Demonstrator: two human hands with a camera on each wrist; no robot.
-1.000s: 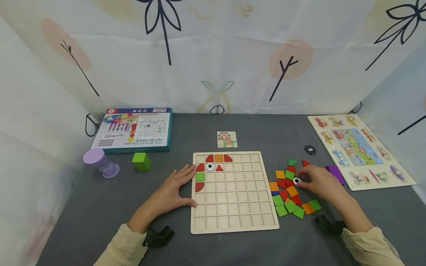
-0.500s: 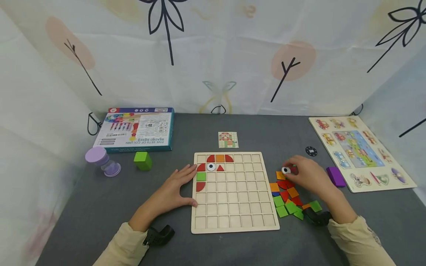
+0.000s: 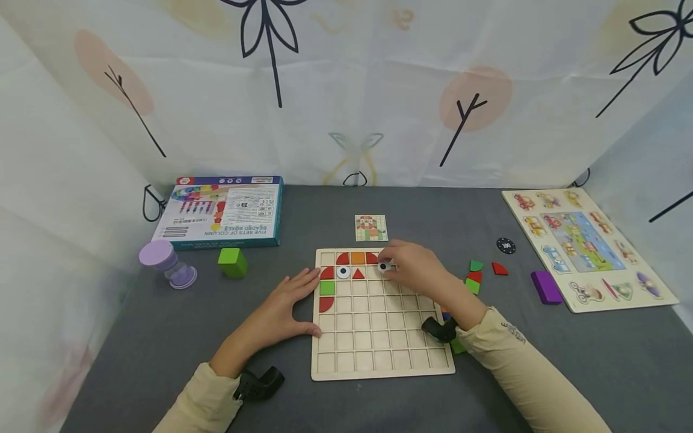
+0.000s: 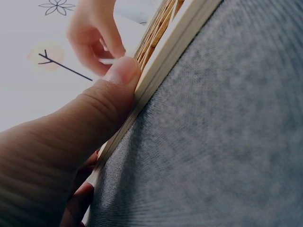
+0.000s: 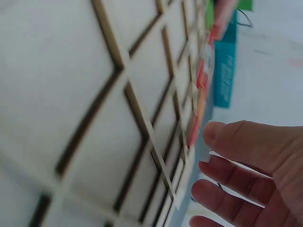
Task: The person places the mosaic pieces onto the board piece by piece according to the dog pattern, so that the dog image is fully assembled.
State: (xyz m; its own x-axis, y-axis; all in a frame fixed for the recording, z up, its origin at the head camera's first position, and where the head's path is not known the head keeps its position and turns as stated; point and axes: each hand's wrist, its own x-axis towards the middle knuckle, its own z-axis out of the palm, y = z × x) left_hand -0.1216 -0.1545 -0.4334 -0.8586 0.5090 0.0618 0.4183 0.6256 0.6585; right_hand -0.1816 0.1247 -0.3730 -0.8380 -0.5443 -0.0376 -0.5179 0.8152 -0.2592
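In the head view, my left hand (image 3: 277, 308) rests at the left edge of a wooden grid board (image 3: 381, 341), fingers spread and thumb lower down. The left wrist view shows that thumb lying against the board's side. My right hand (image 3: 421, 270) pinches a white eye tile (image 3: 384, 267) with a black dot between thumb and fingertips, over the board's upper part. Another eye tile (image 3: 343, 272) lies in the grid near a small red triangle (image 3: 358, 274), an orange square (image 3: 357, 258), a green square (image 3: 326, 288) and several red rounded pieces.
Loose tiles (image 3: 473, 285) lie right of the board, partly hidden by my right forearm. A small picture card (image 3: 370, 228) is behind the board. A box (image 3: 222, 210), green cube (image 3: 232, 263) and purple hourglass-shaped object (image 3: 169, 264) stand left; a purple block (image 3: 547, 287) and picture board (image 3: 644, 264) right.
My right hand has picked up the eye tile from the loose pile and carried it left over the board. My left hand has stayed at the board's edge.
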